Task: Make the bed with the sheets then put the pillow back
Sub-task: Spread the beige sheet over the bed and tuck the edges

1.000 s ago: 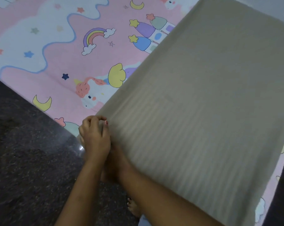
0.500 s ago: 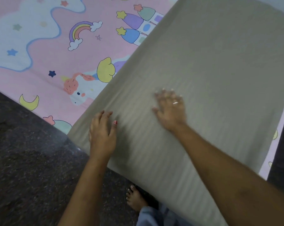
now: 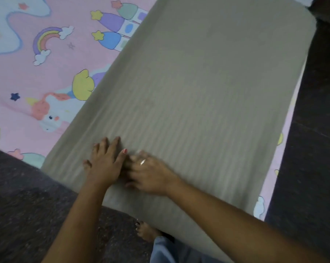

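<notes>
Swept the right hand (image 3: 150, 173) leftward over the grey striped sheet (image 3: 207, 92) in the last half second, up against the left hand (image 3: 105, 164). Keeps fingers (image 3: 113, 145) of both straight and lightly spread, flat on the cloth, gripping nothing; wears a ring (image 3: 142, 161) on the blurred right. Presses close to the sheet's near edge, which overhangs the dark floor (image 3: 23, 205). Has the sheet lying near to far over a pink unicorn-print bedsheet (image 3: 46, 82), visible at left. Stands with one bare foot (image 3: 146, 231) below the overhang.
</notes>
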